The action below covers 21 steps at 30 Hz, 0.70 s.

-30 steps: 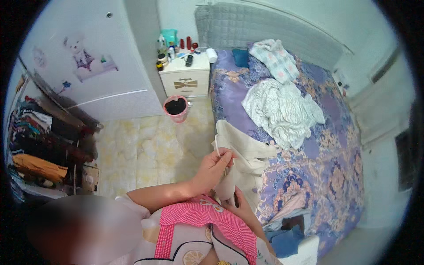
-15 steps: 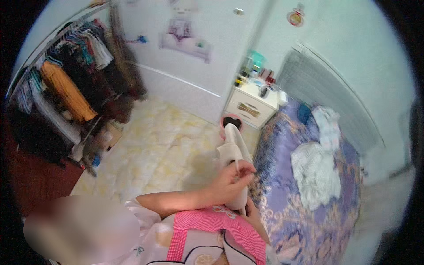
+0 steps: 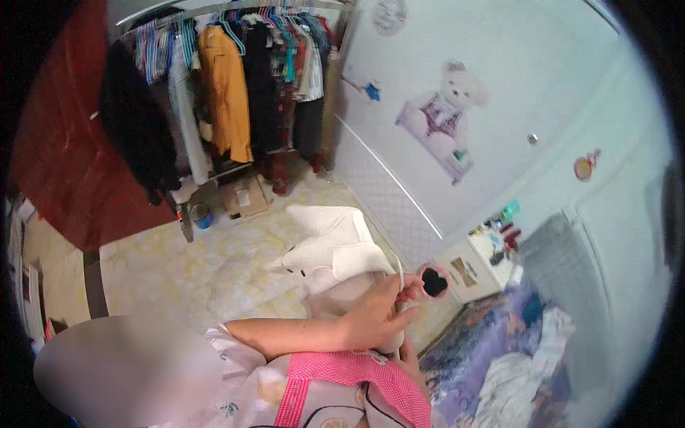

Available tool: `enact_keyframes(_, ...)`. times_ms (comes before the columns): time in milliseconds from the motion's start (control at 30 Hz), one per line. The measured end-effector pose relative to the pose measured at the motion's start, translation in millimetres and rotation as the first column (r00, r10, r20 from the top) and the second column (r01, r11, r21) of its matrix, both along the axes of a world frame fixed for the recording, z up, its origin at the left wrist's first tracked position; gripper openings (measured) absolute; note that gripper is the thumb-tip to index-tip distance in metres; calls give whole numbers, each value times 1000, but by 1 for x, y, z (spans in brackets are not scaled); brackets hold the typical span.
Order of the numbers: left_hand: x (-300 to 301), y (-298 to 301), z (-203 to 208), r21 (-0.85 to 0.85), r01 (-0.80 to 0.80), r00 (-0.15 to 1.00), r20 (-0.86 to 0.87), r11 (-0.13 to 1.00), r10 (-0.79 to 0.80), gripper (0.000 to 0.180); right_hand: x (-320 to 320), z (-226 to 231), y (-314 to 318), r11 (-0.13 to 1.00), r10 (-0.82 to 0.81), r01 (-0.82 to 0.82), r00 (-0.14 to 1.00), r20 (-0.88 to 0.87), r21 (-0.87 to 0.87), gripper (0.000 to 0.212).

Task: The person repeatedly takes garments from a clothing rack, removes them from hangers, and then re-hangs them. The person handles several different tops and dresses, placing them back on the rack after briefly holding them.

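A cream garment [image 3: 342, 235] with small dark spots like buttons is spread out in front of me, above the floor. My left hand [image 3: 374, 310] grips it near its right end, fingers curled round the fabric and a thin cream strip looping over them. Just below, close to my body, my right hand [image 3: 410, 360] is partly hidden behind the left hand and the cloth; its fingers do not show clearly. A pink-checked apron [image 3: 342, 367] covers my front.
Clothes hang on a rack [image 3: 228, 93] at the far left, above a cardboard box [image 3: 245, 198]. Ahead stands a white door with a bear picture [image 3: 442, 114]. At right are a pink-rimmed bin [image 3: 447, 279], a white nightstand [image 3: 477, 265] and a bed [image 3: 457, 378] with white clothing.
My view has turned left, bringing the rack and door further in. The cream garment, which hung narrow before, now spreads out wide to the left. My left hand still holds it.
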State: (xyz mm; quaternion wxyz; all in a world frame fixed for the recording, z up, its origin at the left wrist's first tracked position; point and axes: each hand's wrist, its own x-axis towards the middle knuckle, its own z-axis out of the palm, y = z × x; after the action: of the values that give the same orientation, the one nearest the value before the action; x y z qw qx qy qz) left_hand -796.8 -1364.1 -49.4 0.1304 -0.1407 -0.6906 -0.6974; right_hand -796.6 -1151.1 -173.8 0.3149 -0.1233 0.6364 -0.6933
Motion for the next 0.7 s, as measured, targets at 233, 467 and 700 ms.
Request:
enact_keyframes(233, -2, -64, -11, -27, -250, 968, 6, 968, 250, 53, -60, -12, -62, 961, 276, -275, 960, -43, 21, 71)
enact_keyframes(467, -44, -138, -38, -81, -530, 848, -22, 844, 530, 58, -125, 13, -170, 895, 444, -445, 894, 69, 14, 64)
enact_keyframes(700, -121, -228, -27, -105, -686, 726, -23, 720, 688, 58, -228, 5, -279, 765, 644, -635, 758, 107, -104, 55)
